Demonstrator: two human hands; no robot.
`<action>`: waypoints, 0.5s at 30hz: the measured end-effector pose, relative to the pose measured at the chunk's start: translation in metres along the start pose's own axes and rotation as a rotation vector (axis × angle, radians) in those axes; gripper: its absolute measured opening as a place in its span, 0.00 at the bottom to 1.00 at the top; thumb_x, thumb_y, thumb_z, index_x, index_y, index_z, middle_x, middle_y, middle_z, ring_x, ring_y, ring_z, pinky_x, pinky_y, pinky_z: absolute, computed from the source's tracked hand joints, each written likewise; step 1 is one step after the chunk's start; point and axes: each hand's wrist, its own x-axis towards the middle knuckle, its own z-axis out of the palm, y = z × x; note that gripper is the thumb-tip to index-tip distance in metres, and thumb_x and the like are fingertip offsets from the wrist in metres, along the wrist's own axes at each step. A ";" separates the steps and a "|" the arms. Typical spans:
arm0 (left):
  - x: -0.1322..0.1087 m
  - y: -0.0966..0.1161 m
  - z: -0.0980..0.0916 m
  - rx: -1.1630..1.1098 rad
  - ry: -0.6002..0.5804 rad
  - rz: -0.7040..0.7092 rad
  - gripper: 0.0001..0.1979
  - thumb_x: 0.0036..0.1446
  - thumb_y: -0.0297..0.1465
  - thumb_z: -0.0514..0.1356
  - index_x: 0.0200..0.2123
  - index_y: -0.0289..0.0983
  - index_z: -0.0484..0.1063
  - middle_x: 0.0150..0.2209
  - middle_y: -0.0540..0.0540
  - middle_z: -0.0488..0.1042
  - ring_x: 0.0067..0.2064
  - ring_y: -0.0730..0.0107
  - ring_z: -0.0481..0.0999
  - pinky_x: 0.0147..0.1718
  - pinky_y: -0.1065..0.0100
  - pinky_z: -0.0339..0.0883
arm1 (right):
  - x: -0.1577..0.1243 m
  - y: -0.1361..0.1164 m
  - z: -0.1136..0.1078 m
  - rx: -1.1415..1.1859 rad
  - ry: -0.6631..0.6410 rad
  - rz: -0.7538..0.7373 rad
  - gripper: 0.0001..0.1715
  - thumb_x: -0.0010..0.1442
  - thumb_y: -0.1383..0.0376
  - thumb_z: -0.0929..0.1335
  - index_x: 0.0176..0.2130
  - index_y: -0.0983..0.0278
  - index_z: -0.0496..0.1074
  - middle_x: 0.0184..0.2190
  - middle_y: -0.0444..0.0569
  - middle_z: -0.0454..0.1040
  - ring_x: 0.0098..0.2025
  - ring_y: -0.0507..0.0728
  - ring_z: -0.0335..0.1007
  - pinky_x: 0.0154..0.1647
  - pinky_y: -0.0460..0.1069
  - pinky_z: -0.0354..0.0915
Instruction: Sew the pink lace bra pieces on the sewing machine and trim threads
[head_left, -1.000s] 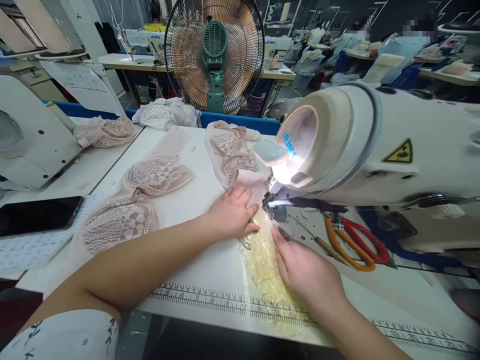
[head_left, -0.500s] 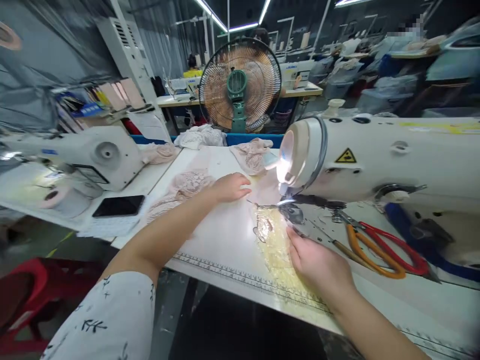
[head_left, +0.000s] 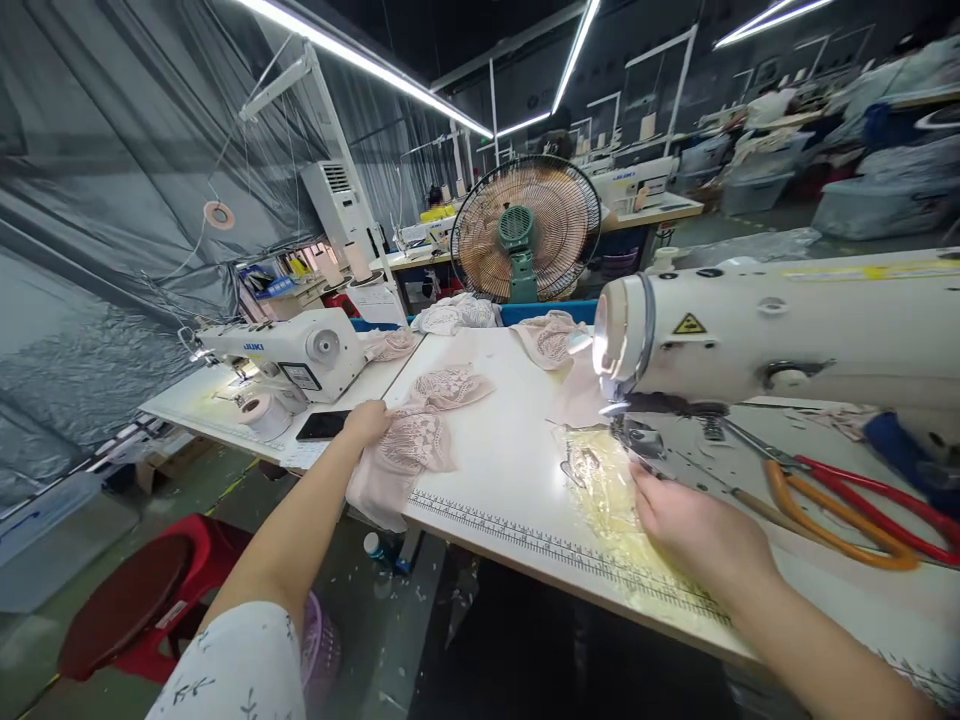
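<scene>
My left hand [head_left: 367, 422] is at the upper left edge of a pale pink lace piece [head_left: 412, 440], its fingers curled down onto the fabric. The lace lies on the white table, one end drooping over the front edge. My right hand [head_left: 697, 515] is beside the needle area of the sewing machine [head_left: 720, 320], fingers close together; whatever they grip is hidden. Left of that hand, shiny yellowish tape [head_left: 611, 490] covers a strip of the tabletop. Sheer pink fabric [head_left: 577, 390] lies behind the lit needle area.
Red-handled scissors [head_left: 885, 505] and an orange-handled pair [head_left: 832, 525] lie right of my right hand. A phone [head_left: 322, 426] is near my left hand. A second sewing machine [head_left: 300, 350] stands left, a fan [head_left: 525, 230] behind, and a red stool [head_left: 199, 560] below.
My left hand has moved left from the middle of the table to the lace piece. My right hand stays by the machine. The view has turned left and tilted up.
</scene>
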 end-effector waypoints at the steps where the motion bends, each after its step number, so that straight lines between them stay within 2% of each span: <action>1: 0.002 0.002 -0.003 -0.053 0.053 -0.011 0.12 0.59 0.36 0.59 0.39 0.32 0.70 0.40 0.45 0.72 0.42 0.64 0.73 0.41 0.59 0.69 | 0.000 0.000 0.000 0.006 0.009 0.002 0.30 0.64 0.64 0.52 0.58 0.73 0.64 0.24 0.53 0.75 0.19 0.56 0.64 0.12 0.47 0.44; 4: 0.010 0.012 -0.019 -0.245 0.225 -0.055 0.09 0.54 0.33 0.61 0.32 0.32 0.69 0.36 0.42 0.73 0.44 0.56 0.72 0.43 0.56 0.66 | -0.002 0.001 -0.001 0.028 0.062 0.011 0.29 0.64 0.63 0.53 0.57 0.72 0.66 0.28 0.55 0.76 0.22 0.57 0.67 0.13 0.47 0.48; 6: 0.011 0.025 -0.028 -0.408 0.299 -0.065 0.09 0.55 0.34 0.58 0.34 0.33 0.69 0.36 0.41 0.74 0.45 0.53 0.72 0.44 0.56 0.66 | -0.007 -0.002 -0.003 0.036 0.118 0.020 0.27 0.64 0.63 0.54 0.55 0.70 0.67 0.33 0.56 0.77 0.26 0.59 0.70 0.15 0.48 0.53; 9: -0.006 0.055 -0.032 -0.666 0.278 -0.021 0.15 0.58 0.38 0.52 0.41 0.34 0.68 0.37 0.41 0.76 0.41 0.58 0.75 0.42 0.58 0.68 | -0.030 -0.019 -0.006 0.218 0.173 -0.012 0.25 0.65 0.59 0.54 0.48 0.65 0.72 0.39 0.55 0.76 0.36 0.58 0.72 0.24 0.48 0.64; 11: -0.030 0.078 -0.023 -0.830 0.176 0.014 0.18 0.57 0.40 0.53 0.42 0.33 0.69 0.38 0.39 0.77 0.40 0.59 0.77 0.41 0.57 0.70 | -0.053 -0.039 -0.005 0.549 0.132 -0.050 0.24 0.64 0.52 0.56 0.44 0.63 0.73 0.42 0.54 0.75 0.40 0.58 0.72 0.32 0.49 0.69; 12: -0.046 0.089 -0.014 -0.926 0.102 0.030 0.18 0.56 0.41 0.54 0.42 0.33 0.69 0.39 0.39 0.77 0.40 0.59 0.77 0.41 0.58 0.71 | -0.066 -0.050 -0.004 0.730 0.098 -0.049 0.25 0.63 0.50 0.58 0.46 0.61 0.72 0.44 0.54 0.74 0.41 0.58 0.72 0.36 0.49 0.70; 14: -0.081 0.108 0.009 -1.359 -0.211 0.016 0.20 0.51 0.39 0.58 0.45 0.34 0.70 0.44 0.38 0.76 0.46 0.56 0.76 0.47 0.55 0.69 | -0.090 -0.070 -0.001 1.028 -0.026 -0.053 0.28 0.61 0.46 0.59 0.51 0.60 0.68 0.43 0.54 0.74 0.38 0.57 0.71 0.36 0.50 0.69; 15: -0.099 0.115 0.023 -1.452 -0.316 -0.013 0.20 0.50 0.38 0.59 0.44 0.34 0.71 0.45 0.38 0.76 0.48 0.55 0.75 0.49 0.55 0.68 | -0.100 -0.077 0.002 1.142 -0.112 -0.070 0.30 0.60 0.45 0.60 0.51 0.61 0.68 0.40 0.53 0.74 0.34 0.56 0.69 0.33 0.49 0.69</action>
